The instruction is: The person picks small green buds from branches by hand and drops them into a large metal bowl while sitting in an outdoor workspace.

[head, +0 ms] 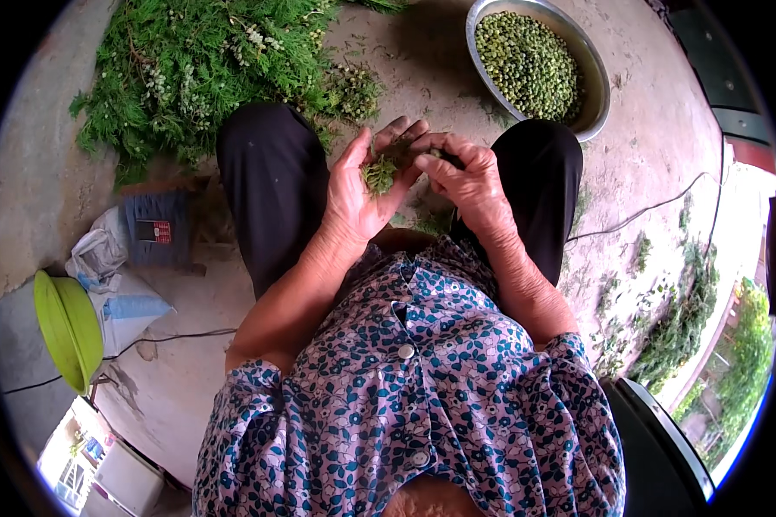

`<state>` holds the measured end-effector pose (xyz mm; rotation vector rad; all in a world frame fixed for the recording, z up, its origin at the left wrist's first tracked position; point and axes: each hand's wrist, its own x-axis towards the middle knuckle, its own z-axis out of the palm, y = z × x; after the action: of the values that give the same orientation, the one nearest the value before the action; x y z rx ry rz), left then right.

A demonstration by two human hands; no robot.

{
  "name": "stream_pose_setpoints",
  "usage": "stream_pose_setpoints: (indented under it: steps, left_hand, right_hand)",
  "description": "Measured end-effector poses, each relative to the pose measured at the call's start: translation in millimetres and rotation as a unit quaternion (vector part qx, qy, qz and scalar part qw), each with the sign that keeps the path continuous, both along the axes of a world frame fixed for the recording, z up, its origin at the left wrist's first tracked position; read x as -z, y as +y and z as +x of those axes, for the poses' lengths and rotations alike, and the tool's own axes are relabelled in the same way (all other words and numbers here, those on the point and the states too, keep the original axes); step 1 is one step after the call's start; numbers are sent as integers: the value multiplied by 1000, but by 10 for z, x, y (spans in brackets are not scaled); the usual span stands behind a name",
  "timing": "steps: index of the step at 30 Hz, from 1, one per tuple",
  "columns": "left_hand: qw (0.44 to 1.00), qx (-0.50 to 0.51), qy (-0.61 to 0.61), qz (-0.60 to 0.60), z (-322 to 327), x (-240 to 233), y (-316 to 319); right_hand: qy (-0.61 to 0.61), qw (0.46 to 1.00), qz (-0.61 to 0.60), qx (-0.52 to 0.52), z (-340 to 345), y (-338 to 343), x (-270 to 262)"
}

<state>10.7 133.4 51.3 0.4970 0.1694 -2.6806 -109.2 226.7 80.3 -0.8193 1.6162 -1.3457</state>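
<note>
Between my knees, my left hand [355, 187] is cupped with a small green conifer sprig [379, 176] resting against its palm and fingers. My right hand [462, 171] meets it at the fingertips, thumb and forefinger pinched together. Something small and dark shows inside the right fingers, too hidden to name. Beyond my left knee spreads a large heap of leafy conifer branches [187, 71] bearing pale green cones. A metal basin [593, 116] stands past my right knee, holding many small green cones [527, 64].
A low wooden stool [158, 220] with a blue cover and a phone-like object [154, 231] is at the left. Near it are a white woven sack [126, 310] and a lime-green plastic basin [68, 329]. A dark cable [640, 220] crosses the floor at right, by scattered greenery [679, 323].
</note>
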Motion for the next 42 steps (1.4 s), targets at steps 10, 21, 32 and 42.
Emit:
stream_pose_setpoints:
  steps: [10,21,32,42]
  left_hand:
    - [982,18,-68,-178,21,-17,48]
    - [998,27,-63,-13,-20,-44,17]
    - [995,44,-69,-56,-29,46,15]
    - [975,77,-165,-126,20,223,80]
  right_hand:
    - [236,972,5,24,158,-111,-27]
    - [238,966,-10,102,53,-49,43]
    - [340,939,34,50,107,-11,119]
    - [340,940,-2,7,63,-124,97]
